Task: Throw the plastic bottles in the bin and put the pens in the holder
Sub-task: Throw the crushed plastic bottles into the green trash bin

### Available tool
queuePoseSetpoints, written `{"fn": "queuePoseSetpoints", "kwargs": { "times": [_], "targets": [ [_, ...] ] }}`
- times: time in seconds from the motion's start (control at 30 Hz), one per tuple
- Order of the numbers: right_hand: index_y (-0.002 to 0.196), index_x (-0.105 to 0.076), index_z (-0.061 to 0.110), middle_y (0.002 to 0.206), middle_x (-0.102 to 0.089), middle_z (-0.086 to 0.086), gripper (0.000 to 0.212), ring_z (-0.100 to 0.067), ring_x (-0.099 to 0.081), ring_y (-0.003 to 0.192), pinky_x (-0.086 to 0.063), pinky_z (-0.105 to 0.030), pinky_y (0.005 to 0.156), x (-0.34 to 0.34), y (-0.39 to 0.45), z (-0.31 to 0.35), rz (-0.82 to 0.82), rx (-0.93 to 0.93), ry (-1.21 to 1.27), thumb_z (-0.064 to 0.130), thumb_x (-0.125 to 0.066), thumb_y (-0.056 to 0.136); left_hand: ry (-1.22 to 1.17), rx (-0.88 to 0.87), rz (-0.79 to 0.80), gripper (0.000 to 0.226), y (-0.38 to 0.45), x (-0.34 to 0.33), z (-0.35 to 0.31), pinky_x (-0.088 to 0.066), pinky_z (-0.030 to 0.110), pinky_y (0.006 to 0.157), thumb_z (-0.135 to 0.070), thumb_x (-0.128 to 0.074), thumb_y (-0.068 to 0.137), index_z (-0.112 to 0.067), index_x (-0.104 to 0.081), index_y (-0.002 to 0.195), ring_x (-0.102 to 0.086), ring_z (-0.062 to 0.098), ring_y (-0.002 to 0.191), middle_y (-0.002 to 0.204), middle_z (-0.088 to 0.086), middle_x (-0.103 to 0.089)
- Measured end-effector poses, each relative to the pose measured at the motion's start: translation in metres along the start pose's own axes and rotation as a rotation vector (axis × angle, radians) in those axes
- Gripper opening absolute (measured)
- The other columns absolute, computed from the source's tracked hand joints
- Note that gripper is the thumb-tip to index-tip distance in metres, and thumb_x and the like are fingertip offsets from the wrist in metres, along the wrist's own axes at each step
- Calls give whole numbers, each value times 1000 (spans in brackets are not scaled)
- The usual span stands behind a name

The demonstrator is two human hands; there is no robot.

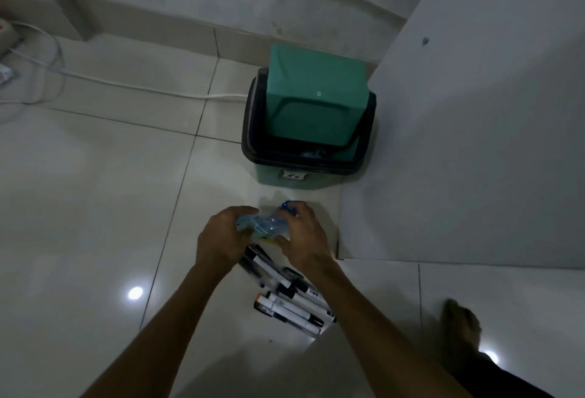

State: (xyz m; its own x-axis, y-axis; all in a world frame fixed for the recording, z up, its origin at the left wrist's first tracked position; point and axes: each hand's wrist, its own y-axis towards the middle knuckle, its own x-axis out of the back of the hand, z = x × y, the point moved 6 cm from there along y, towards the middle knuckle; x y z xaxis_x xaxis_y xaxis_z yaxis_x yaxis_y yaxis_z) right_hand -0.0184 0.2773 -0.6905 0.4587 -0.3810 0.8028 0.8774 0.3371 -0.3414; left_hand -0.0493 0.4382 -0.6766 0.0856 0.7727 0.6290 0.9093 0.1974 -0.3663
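Observation:
A crumpled clear plastic bottle with a blue cap and blue label is held between both hands, just above the floor. My left hand grips its base end and my right hand grips the cap end. Several black-and-white marker pens lie in a loose pile on the tiles under and behind my hands. A green bin with a dark liner and a tilted green swing lid stands a short way beyond the bottle, with something bluish visible in its opening. No pen holder is in view.
A white panel or cabinet side stands right of the bin. White cables run across the tiled floor at the left to a power strip. My bare foot is at lower right.

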Motion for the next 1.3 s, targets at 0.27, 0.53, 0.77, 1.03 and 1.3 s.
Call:
{"fn": "queuePoseSetpoints", "kwargs": {
  "times": [0.27,0.53,0.77,1.03,1.3],
  "targets": [
    [136,-50,29,152,-27,-8,66,-27,-29,138,-33,-38,113,-32,21,-16,0,-82,-52,8,-74,78,126,-11,51,46,9,-23,25,-57,39,77,-23,-70,85,-27,-58,130,-65,25,90,106,10,-67],
    [140,-47,31,140,-46,0,54,-21,-40,131,-36,-42,110,-8,-11,-10,-93,12,153,24,-65,90,413,-268,-68,51,0,-2,-9,-32,40,96,-37,-72,81,-24,-60,128,-58,25,109,121,0,-69],
    [135,-53,25,136,-55,5,50,-15,-54,122,-40,-44,108,50,-41,21,-23,64,296,27,-69,88,549,-423,25,44,-38,41,-56,-31,37,99,-45,-48,95,-23,-54,132,-50,23,114,126,0,-61],
    [131,-53,32,129,-57,15,51,0,-52,117,-39,-16,100,127,-66,65,-105,116,419,32,-73,84,446,-442,-12,44,-75,100,-102,-32,34,97,-45,-46,96,-19,-54,131,-44,21,110,119,2,-57],
    [130,-56,22,139,-50,2,40,-7,-45,128,-31,-6,105,208,-63,74,-458,121,399,3,-52,95,374,-417,-79,47,-62,130,-151,-37,33,95,-48,-47,96,-17,-54,131,-53,22,106,116,5,-59]
  ]
}}
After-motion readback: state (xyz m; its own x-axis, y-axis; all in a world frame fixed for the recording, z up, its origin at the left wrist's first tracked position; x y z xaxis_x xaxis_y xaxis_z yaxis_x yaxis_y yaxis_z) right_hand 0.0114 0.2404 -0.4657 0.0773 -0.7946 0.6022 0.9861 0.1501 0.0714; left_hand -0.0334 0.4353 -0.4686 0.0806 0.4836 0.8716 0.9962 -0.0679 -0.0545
